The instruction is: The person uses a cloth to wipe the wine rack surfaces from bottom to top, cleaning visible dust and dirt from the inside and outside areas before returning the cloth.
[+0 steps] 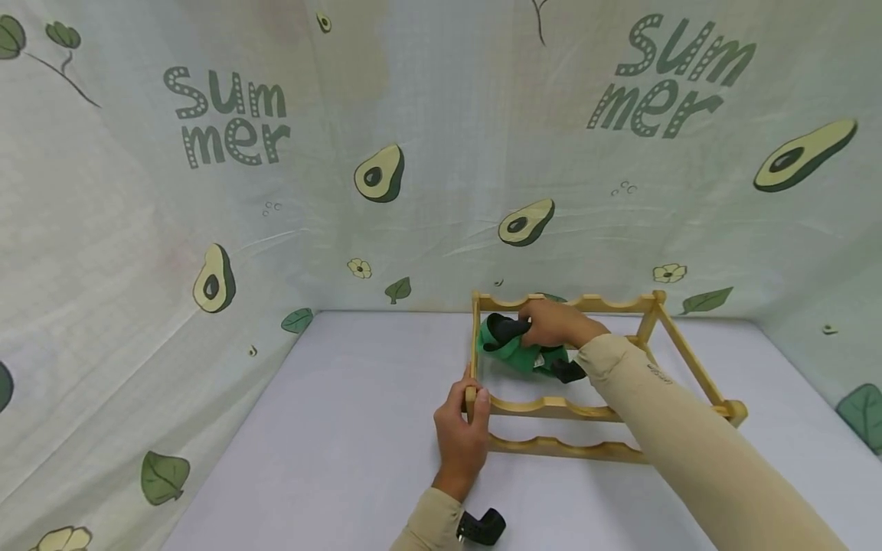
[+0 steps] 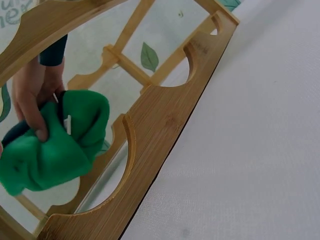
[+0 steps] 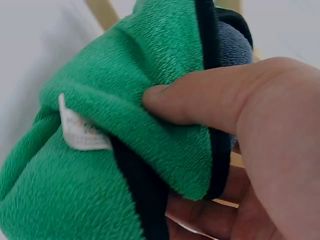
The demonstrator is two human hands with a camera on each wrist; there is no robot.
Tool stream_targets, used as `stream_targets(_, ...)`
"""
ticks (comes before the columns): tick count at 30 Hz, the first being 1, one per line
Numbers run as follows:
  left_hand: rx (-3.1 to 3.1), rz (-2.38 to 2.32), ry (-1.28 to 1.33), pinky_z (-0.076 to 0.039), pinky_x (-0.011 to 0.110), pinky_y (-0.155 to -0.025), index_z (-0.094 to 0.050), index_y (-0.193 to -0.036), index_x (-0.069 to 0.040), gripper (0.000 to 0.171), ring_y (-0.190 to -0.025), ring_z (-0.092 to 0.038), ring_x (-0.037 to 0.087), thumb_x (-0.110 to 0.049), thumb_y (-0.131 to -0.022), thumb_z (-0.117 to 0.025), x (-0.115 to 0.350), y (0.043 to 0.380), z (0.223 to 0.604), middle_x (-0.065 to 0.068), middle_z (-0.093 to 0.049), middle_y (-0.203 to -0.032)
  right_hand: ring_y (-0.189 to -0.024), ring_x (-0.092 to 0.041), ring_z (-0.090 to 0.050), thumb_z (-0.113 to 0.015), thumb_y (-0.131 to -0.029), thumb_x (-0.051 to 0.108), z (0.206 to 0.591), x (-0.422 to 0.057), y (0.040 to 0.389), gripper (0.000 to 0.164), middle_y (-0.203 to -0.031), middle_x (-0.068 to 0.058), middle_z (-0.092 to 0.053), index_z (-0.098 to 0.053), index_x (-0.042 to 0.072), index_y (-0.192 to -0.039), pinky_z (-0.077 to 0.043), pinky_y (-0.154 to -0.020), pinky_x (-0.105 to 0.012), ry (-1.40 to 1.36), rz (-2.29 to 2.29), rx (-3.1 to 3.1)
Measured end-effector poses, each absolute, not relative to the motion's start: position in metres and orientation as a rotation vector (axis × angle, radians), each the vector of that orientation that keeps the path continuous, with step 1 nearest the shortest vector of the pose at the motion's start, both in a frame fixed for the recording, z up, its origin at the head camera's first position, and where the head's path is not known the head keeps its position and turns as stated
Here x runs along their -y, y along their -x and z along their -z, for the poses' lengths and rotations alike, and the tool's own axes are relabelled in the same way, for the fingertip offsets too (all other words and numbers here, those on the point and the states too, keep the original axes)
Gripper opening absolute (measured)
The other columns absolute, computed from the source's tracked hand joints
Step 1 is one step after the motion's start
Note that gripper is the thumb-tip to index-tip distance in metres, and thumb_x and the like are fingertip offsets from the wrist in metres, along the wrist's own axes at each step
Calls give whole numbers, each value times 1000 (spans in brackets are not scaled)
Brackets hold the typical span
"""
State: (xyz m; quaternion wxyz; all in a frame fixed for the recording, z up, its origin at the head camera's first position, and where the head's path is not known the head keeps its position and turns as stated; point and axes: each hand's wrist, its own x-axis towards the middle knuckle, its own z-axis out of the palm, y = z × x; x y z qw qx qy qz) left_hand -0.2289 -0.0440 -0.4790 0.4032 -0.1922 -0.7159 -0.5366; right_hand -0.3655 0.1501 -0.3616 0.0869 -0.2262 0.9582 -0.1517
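Note:
A light wooden rack with scalloped rails stands on the white table. My left hand grips its near left corner, thumb on one side of the post and fingers on the other. Inside the frame, my right hand holds a bunched green cloth with dark edging and a grey-blue patch. The right wrist view shows the thumb pressed on the green fabric, fingers behind it, and a white label sticking out. Seen from the left wrist, the cloth hangs just behind the scalloped rail.
A pale curtain printed with avocados, leaves and lettering encloses the back and sides of the table. The rack's sloping right side bar lies beyond my right forearm, which crosses over the near rails. A black strap is on my left wrist.

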Motion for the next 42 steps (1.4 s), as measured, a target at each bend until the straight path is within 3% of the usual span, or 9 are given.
stream_targets(5, 1811, 1361, 493, -41, 16, -56, -62, -99, -11, 4, -61, -46, 5, -7, -97, -62, 44, 231, 479, -2, -54, -70, -87, -25, -60, -73, -85, 13, 361, -160, 364, 26, -102, -11, -67, -69, 0, -107, -48, -81, -44, 736, 695, -2908)
stream_targets(12, 1827, 1370, 479, -40, 16, -55, -62, -98, -12, 5, -60, -45, 5, -8, -96, -62, 43, 231, 480, -3, -52, -68, -82, -26, -64, -68, -91, 13, 366, -164, 365, 24, -96, -14, -69, -66, -2, -109, -51, -75, -44, 647, 886, -2935)
stream_targets(23, 1834, 1363, 483, -40, 16, -54, -63, -98, -14, 5, -61, -46, 5, -9, -95, -62, 42, 233, 482, -3, -50, -67, -74, -23, -58, -67, -92, 20, 372, -163, 362, 18, -88, -10, -65, -62, 3, -98, -47, -66, -37, 596, 1073, -2986)
stream_targets(42, 1820, 1389, 472, -40, 16, -53, -63, -97, -11, 1, -59, -45, 5, -12, -96, -63, 44, 231, 481, -3, -52, -67, -75, -23, -60, -68, -93, 28, 378, -154, 363, 22, -90, -8, -68, -63, 8, -100, -49, -69, -41, 629, 1042, -3101)
